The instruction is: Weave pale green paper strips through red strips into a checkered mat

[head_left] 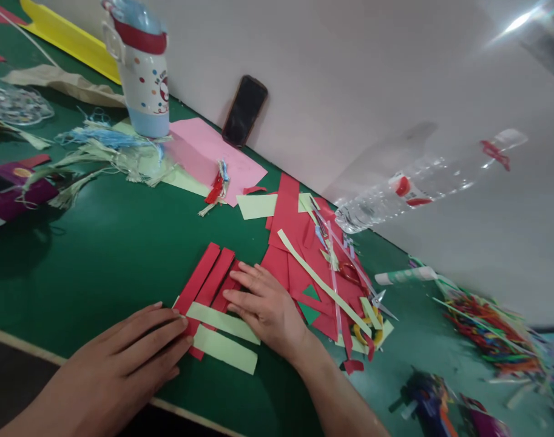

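Observation:
Several red paper strips (202,276) lie side by side on the green table, with two pale green paper strips (226,349) laid across them in a loose woven pattern. My left hand (135,352) rests flat, its fingertips on the left ends of the pale strips and the lower part of a red one. On the other side, my right hand (263,303) touches the rightmost red strip with its fingers spread and slightly bent. That strip is partly hidden under the fingers.
A pile of red paper (288,224) with scissors (380,300) and scraps is to the right. Against the wall stand a phone (244,111), a patterned cup (144,79) and a clear plastic bottle (408,188). Colourful strands (495,331) lie far right.

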Available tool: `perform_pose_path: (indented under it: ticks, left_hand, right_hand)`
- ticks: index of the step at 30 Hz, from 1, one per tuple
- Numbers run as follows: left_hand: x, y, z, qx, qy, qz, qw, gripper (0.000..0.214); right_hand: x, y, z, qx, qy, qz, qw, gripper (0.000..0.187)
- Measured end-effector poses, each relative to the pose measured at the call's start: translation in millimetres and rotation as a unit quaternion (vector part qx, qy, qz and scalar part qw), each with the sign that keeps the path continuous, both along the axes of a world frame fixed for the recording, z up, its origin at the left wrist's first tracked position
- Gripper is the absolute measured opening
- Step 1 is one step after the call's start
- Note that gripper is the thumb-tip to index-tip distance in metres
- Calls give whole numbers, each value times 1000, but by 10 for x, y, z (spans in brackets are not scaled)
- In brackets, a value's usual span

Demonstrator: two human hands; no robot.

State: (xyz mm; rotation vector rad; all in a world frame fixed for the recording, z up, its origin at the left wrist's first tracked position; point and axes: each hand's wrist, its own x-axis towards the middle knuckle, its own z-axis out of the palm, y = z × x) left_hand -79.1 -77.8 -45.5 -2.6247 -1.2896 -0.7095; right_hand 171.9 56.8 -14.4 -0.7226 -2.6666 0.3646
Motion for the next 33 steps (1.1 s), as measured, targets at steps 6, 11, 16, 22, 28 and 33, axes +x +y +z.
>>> perform_pose_path:
  ticks: [6, 11, 16, 22, 28, 33]
  left_hand:
    - [27, 9, 22, -12, -20, 16, 1000, 35]
    - [58, 72, 86, -6, -30, 10, 999, 29]
    - [147, 77, 138, -25, -75, 29, 996, 31]
    - [78, 54, 130, -30, -19, 19, 999, 29]
    - [-47, 69, 119, -31, 72, -17, 997, 36]
    - [-6, 50, 197, -28, 65, -10, 997, 37]
  right_hand:
    - [-36, -14, -30, 2, 16, -24, 1000, 22]
    - [-36, -20, -41, 6, 29, -22, 999, 21]
    - [-17, -12, 2, 16, 74, -27, 997, 21]
    - [-18, 31, -12, 20, 47, 5, 999, 20]
    - [-22, 59, -109, -14, 31, -10, 999, 16]
    - [-19, 64, -144, -13, 40, -13, 999, 16]
